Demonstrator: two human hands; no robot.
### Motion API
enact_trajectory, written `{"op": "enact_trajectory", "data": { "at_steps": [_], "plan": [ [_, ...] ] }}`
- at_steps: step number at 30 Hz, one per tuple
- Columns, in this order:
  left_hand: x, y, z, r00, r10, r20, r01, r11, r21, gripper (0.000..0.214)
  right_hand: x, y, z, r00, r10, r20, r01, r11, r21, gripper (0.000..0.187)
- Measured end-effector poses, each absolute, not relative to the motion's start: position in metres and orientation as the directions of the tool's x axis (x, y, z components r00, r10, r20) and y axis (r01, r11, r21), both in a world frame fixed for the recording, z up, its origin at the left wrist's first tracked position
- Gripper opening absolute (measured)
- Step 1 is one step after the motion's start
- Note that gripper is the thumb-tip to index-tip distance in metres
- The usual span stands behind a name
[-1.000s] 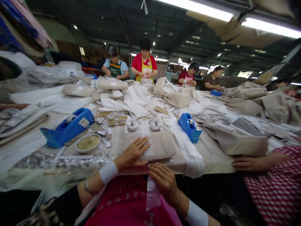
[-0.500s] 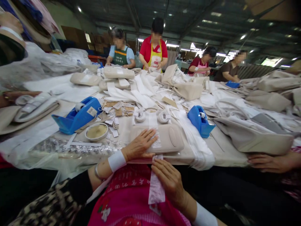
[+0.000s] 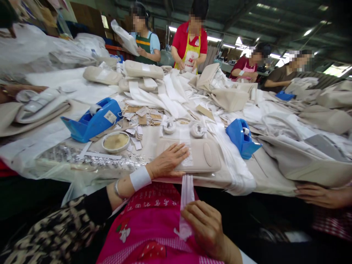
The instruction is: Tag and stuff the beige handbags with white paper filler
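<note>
A beige bag [image 3: 213, 150] lies flat at the table's front edge, its two coiled, wrapped strap ends [image 3: 197, 129] at the far side. Across its middle runs a white foam-like strip [image 3: 187, 189], which hangs over the edge toward me. My left hand [image 3: 170, 159] rests on the bag and the strip with its fingers stretched out, pressing nothing between them. Below the edge, in front of my pink apron [image 3: 132, 234], my right hand [image 3: 206, 223] is closed around the hanging part of the strip, which looks taut and creased.
Blue tape dispensers stand at left [image 3: 93, 119] and right [image 3: 242, 138]. A round dish of yellowish paste [image 3: 115, 142] sits near paper tags [image 3: 141, 117]. Beige bags [image 3: 229, 99] and white strips cover the far side. Co-workers stand behind; another person's hand [image 3: 319, 194] is at right.
My right hand has moved down and slightly right, drawing the strip tighter and narrower. My left hand stays on the bag. A co-worker at the back now lifts a white-wrapped item.
</note>
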State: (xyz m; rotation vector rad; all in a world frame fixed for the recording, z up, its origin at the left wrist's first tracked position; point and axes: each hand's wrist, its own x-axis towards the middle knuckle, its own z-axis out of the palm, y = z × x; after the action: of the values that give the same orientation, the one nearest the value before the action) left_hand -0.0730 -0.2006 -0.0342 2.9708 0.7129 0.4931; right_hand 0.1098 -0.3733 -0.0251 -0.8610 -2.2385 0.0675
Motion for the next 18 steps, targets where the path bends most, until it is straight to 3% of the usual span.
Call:
{"op": "enact_trajectory", "data": {
  "at_steps": [8,13,18],
  "plan": [
    [-0.075,-0.207,-0.025,0.82,0.464,0.335,0.434,-0.886,0.163,0.071,0.106,-0.329,0.038,-0.503,0.559,0.66,0.565,0.79,-0.238,0.025],
    [-0.073,-0.205,-0.028,0.77,0.509,0.386,0.435,-0.86,0.267,0.046,0.115,-0.27,0.074,-0.466,0.64,0.611,0.662,0.71,-0.239,0.027],
    [-0.073,-0.204,-0.035,0.661,0.582,0.473,0.428,-0.811,0.399,0.058,0.112,-0.202,0.073,-0.41,0.752,0.516,0.761,0.594,-0.26,0.017]
  ]
}}
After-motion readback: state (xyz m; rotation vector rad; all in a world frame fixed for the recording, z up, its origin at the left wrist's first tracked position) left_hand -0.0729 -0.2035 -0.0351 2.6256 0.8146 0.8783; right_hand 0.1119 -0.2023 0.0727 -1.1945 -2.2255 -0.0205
